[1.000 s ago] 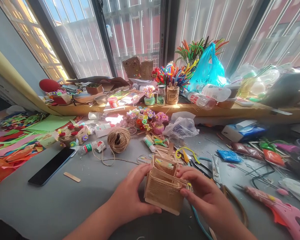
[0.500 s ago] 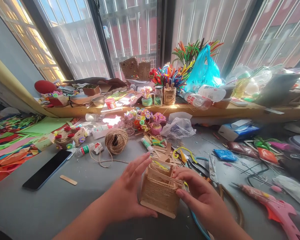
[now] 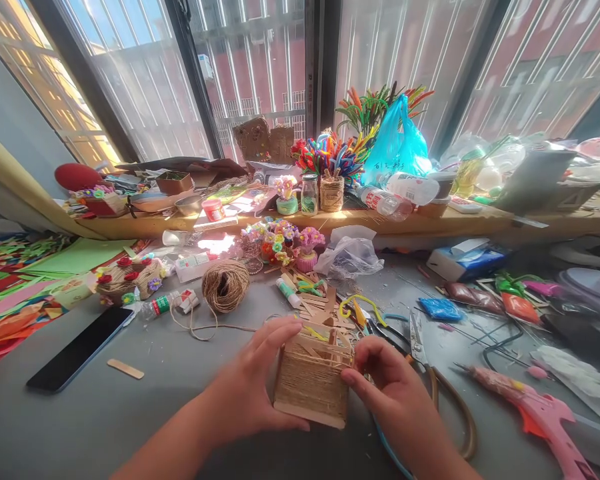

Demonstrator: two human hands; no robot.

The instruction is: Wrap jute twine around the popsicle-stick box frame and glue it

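A small box made of craft sticks, its near side wrapped in brown twine, is tilted between my hands. My left hand grips its left side, fingers over the top and thumb under the lower edge. At the upper right edge, my right hand is closed in a pinch where strands of twine run to the fingertips; the exact grip is partly hidden. A ball of twine lies beyond my left hand, its loose strand passing behind that hand. Several craft sticks lie behind the box.
Scissors, yellow-handled pliers and a pink glue gun lie to the right. A phone and a single craft stick are on the left. Flower crafts stand before the cluttered windowsill.
The box has turned so its twine-wrapped side faces me more squarely. My right hand has drawn back from over its top to the right edge, fingers curling. The view has shifted slightly right.
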